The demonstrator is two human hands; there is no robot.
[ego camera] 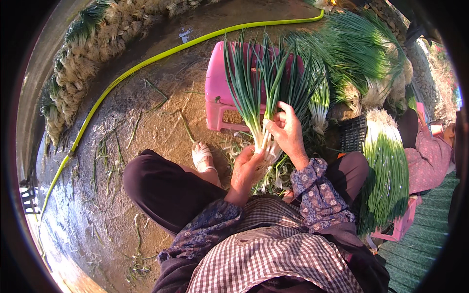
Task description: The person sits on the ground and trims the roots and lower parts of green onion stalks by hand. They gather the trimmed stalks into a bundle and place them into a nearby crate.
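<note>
A small bunch of green onions point(253, 106) is held in front of me, its white stems and roots toward me and its green leaves fanning away. Its root end is gripped by my left hand point(245, 168). My right hand point(287, 132) has its thumb and fingers on the pale stems higher up. Under the leaves stands a pink plastic stool point(220, 78), with more green onions point(298, 80) lying on its right part. Whether those leaves belong partly to the held bunch is hard to tell. Peeled skins and scraps point(276, 179) litter the ground below my hands.
A yellow-green hose point(161, 55) curves over the wet ground. Root-out bundles point(106, 44) are stacked at the left, and a large onion pile point(359, 51) at upper right. On my right are another bundle point(386, 168), a black crate point(351, 133) and a seated person point(428, 157).
</note>
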